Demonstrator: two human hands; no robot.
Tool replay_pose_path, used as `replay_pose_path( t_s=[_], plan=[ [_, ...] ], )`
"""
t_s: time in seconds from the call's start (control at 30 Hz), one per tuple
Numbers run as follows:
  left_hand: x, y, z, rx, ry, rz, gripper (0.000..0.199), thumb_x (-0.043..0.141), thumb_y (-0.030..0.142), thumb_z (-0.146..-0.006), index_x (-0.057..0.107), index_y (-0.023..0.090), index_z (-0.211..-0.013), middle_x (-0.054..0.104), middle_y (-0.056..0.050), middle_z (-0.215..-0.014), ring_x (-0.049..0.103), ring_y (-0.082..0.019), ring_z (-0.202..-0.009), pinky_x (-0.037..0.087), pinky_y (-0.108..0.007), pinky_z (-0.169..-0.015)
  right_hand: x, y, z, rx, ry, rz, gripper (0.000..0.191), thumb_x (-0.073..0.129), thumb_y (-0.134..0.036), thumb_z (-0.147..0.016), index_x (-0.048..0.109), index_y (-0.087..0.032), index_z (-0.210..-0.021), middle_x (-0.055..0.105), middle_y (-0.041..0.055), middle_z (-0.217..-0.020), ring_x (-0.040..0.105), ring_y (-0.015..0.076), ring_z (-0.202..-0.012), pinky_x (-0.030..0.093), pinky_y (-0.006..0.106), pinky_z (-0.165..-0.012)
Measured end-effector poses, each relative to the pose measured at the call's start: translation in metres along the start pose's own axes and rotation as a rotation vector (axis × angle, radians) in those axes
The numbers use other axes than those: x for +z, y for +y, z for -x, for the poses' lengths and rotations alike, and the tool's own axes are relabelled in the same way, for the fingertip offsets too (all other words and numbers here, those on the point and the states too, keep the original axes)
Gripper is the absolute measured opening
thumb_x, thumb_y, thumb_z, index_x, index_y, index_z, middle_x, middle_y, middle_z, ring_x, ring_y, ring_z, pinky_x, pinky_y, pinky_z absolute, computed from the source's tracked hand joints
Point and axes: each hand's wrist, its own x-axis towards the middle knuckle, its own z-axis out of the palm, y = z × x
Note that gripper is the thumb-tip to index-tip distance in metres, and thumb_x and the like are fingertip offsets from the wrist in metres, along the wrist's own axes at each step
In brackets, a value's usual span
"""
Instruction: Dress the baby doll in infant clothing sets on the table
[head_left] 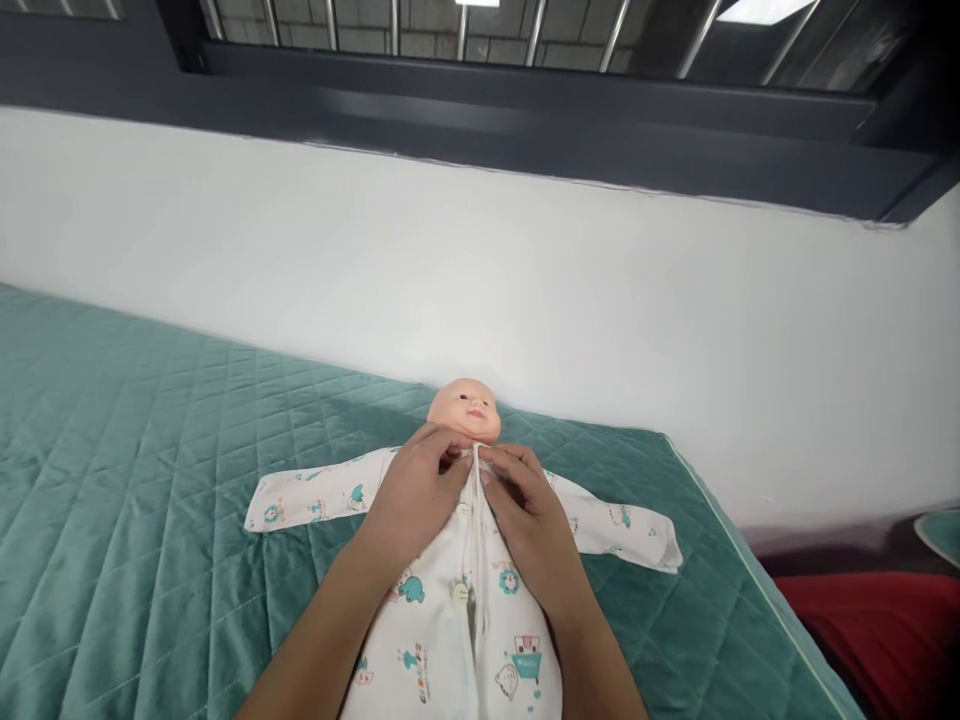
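Note:
A baby doll (466, 405) lies on its back, its bald head toward the wall. It wears a white baby garment (442, 660) with teal and pink animal prints, and both sleeves stretch out to the sides. At the neck, my left hand (420, 490) pinches one front edge of the garment. My right hand (531, 510) pinches the opposite edge just beside it, thumb and fingers closed on the cloth. A pale button (460, 594) shows lower down along the front opening, which gapes slightly. The fingertips partly hide the collar.
Beneath the doll spreads a green quilted bed cover (150, 450), its piped edge on the right. A white wall (480, 270) rises behind, below a dark window frame (525, 115) with metal bars. Red fabric (877, 630) lies beyond the bed at lower right.

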Motion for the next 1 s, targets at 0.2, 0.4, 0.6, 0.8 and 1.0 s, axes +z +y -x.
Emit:
replay_pose_path(
  t_s=[0.2,0.4,0.6,0.8,1.0],
  plan=[
    [-0.001,-0.001,-0.003,-0.052,-0.008,0.055,0.018,0.056,0.017,-0.087,0.072,0.022,-0.093,0.067,-0.001,-0.097,0.062,-0.015,-0.087,0.047,-0.028,-0.081,0.001,-0.002,0.0,0.023,-0.015,0.011,0.027,0.057,-0.037,-0.093,0.068,-0.033,-0.117,0.056,0.0033,-0.124,0.053,0.0234,-0.12,0.04,0.044,-0.109],
    [-0.002,-0.001,-0.002,-0.089,-0.005,0.089,0.017,0.056,0.02,-0.088,0.072,0.022,-0.093,0.071,0.001,-0.093,0.064,-0.016,-0.085,0.047,-0.029,-0.081,0.001,-0.004,0.001,0.027,-0.023,0.05,0.027,0.054,-0.036,-0.094,0.066,-0.032,-0.118,0.055,0.0033,-0.127,0.052,0.0232,-0.122,0.04,0.044,-0.11],
    [0.0,0.001,0.0,-0.057,-0.016,0.086,0.02,0.054,0.034,-0.091,0.071,0.026,-0.099,0.07,0.002,-0.091,0.063,-0.017,-0.083,0.047,-0.03,-0.077,0.002,-0.014,0.003,-0.007,-0.054,0.129,0.03,0.049,-0.032,-0.097,0.064,-0.034,-0.122,0.053,0.0031,-0.128,0.048,0.0222,-0.127,0.037,0.044,-0.113],
    [0.005,0.002,-0.001,-0.076,0.003,0.027,0.017,0.056,0.021,-0.083,0.067,0.024,-0.096,0.064,0.002,-0.083,0.058,-0.015,-0.076,0.044,-0.028,-0.071,0.003,-0.013,0.004,-0.022,-0.034,0.127,0.029,0.051,-0.03,-0.095,0.064,-0.034,-0.121,0.053,0.0032,-0.131,0.048,0.0225,-0.129,0.038,0.045,-0.114],
    [0.004,0.001,-0.001,-0.06,0.01,0.01,0.024,0.053,0.012,-0.079,0.065,0.023,-0.097,0.063,0.002,-0.083,0.057,-0.014,-0.075,0.043,-0.027,-0.072,0.004,-0.013,0.004,-0.019,-0.028,0.114,0.023,0.052,-0.032,-0.094,0.065,-0.033,-0.113,0.053,0.0032,-0.134,0.046,0.0231,-0.132,0.036,0.045,-0.115]
  ],
)
